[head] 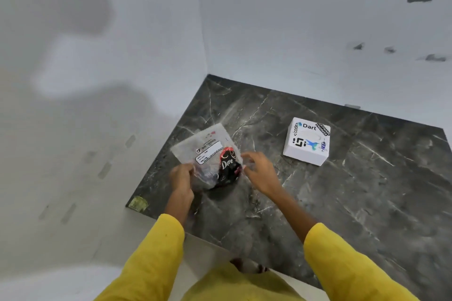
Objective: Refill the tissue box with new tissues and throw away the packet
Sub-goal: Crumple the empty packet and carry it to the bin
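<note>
A clear plastic packet [208, 146] with a white label is held above the left part of the dark marble counter [342, 203]. Under it shows a black wrapper [228, 168] marked "Dove". My left hand [182, 176] grips the packet's near-left edge. My right hand [261, 171] pinches the packet's right edge with thumb and fingers. The white tissue box [307, 140], covered in stickers, stands on the counter to the right, apart from both hands. I cannot tell whether tissues are inside the packet.
White walls meet at the corner behind the counter. The counter's left edge and a yellowish patch [138, 203] lie close to my left hand. Yellow sleeves cover both forearms.
</note>
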